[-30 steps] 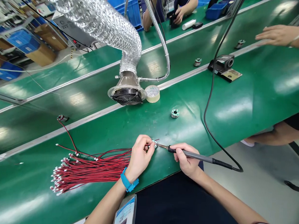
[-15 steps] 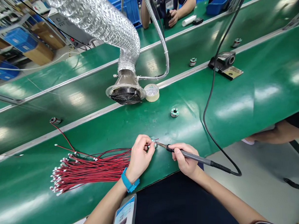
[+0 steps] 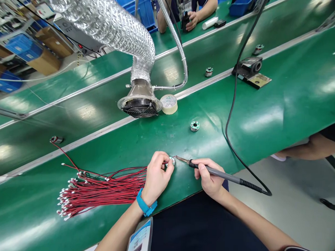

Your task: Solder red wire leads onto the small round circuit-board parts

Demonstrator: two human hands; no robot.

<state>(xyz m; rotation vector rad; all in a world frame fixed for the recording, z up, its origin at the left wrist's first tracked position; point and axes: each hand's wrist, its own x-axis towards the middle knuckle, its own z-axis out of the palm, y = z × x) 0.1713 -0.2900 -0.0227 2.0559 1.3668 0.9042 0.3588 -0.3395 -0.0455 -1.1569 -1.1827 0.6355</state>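
My left hand (image 3: 158, 172) is closed in a pinch on a red-and-black wire, right against a small round motor part (image 3: 170, 162) with a green-and-white top. Fingertips cover part of that piece. A soldering iron (image 3: 218, 173) is gripped like a pen in my right hand (image 3: 211, 178). Its tip points left and sits just to the right of the motor part, slightly apart from it. Under and left of my left hand lies a thick bundle of red-and-black wires (image 3: 105, 189) with white connectors at their far ends. Another round motor part (image 3: 195, 126) stands farther back on the green bench.
A fume extractor (image 3: 141, 102) on a silver duct hangs over the bench beside a tape roll (image 3: 169, 104). The iron's black cable (image 3: 230, 124) loops at right, near a metal holder (image 3: 251, 71). More motor parts (image 3: 209, 71) sit on the belt. A co-worker's hand (image 3: 192, 21) is across.
The iron's tip has drawn back a little to the right, off the motor part. Parts on the belt have shifted left. A wire end now shows at the far right.
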